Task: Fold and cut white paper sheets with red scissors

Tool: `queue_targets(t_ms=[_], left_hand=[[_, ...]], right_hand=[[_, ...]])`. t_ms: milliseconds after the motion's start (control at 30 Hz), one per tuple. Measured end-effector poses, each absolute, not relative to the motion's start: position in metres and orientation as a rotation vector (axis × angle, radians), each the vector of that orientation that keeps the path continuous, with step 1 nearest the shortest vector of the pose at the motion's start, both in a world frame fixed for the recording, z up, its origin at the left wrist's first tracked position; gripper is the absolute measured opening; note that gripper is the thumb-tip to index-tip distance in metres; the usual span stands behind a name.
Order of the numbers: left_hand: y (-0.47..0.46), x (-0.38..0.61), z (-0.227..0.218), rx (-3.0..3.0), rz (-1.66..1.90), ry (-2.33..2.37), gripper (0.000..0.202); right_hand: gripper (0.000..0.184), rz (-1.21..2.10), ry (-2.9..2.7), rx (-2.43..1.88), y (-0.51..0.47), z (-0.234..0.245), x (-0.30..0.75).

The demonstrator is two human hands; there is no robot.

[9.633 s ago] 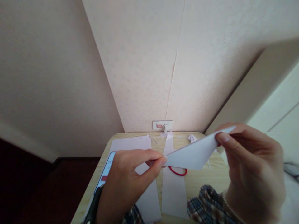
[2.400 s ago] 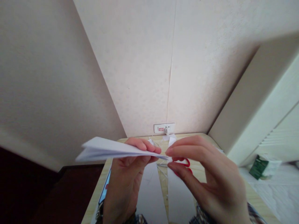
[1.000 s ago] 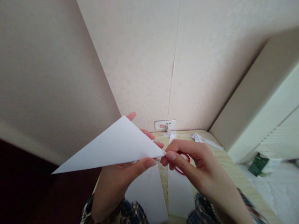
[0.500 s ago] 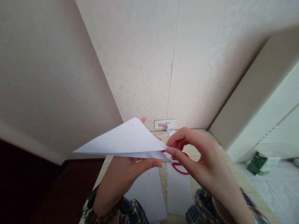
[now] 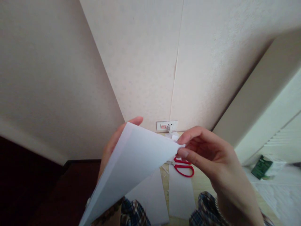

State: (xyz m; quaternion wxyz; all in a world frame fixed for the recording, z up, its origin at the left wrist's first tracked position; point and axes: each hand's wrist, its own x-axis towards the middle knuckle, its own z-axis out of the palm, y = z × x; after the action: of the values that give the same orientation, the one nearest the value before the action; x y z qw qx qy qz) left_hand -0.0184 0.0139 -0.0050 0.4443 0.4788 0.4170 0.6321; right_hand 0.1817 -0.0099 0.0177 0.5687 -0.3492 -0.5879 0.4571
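A folded sheet of white paper (image 5: 138,157), roughly triangular, is held up over the table and slants down to the lower left. My right hand (image 5: 211,153) pinches its right corner between thumb and fingers. Behind the paper is my left hand (image 5: 111,144); a stretched finger reaches past the upper corner, while the thumb and most of the palm are hidden. Below the right hand, scissors with red handles (image 5: 184,175) lie on a strip of white paper (image 5: 181,197). Another white sheet (image 5: 155,196) lies to its left on the table.
The light wooden table (image 5: 172,220) stands against a wall with a socket plate (image 5: 159,126) and a plug in it. Small paper scraps (image 5: 174,135) lie near the wall. At the right, a green box (image 5: 261,167) sits on a white quilted surface (image 5: 279,201).
The folded paper has turned, its long point swinging from the left down to the lower left. My right hand has shifted slightly right with the corner; my left hand is now mostly behind the paper.
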Motion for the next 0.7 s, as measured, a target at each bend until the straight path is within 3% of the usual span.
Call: queue_targets(t_ms=[133, 333, 600, 700], left_hand=[[0.011, -0.015, -0.003, 0.928, 1.687, 0.962, 0.049], [0.000, -0.015, 0.013, 0.755, 1.445, 0.855, 0.056], [-0.016, -0.021, 0.019, 0.935, 1.357, 0.784, 0.100], [-0.014, -0.017, 0.019, 1.001, 1.460, 0.901, 0.080]], right_hand=[[0.013, 1.156, -1.353, -0.827, -0.005, 0.015, 0.186], [0.013, 1.121, -1.370, -0.990, -0.004, 0.015, 0.193], [0.014, 1.071, -1.491, -1.151, -0.003, 0.018, 0.198], [0.014, 1.080, -1.597, -1.133, -0.002, 0.019, 0.203]])
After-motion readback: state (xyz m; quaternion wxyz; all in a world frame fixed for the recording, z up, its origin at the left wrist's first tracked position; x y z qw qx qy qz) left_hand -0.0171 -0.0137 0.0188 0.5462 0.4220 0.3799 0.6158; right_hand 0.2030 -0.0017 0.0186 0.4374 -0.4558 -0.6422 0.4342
